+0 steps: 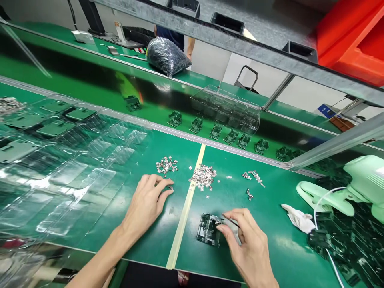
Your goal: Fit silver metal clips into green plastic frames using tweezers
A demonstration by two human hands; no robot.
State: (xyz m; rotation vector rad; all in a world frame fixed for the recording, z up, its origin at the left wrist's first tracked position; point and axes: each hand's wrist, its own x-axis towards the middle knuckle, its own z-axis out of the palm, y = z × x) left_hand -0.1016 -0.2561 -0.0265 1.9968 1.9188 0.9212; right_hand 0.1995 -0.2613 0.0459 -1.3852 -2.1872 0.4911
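Here, the left hand (154,194) is narrow-fingered beside the small metal pieces (167,165), the right hand (244,240) narrow at the right edge of the black housing (207,230), near and right of the yellow tape (186,208), any grip hard to tell, and an uneven push could skid the housing.
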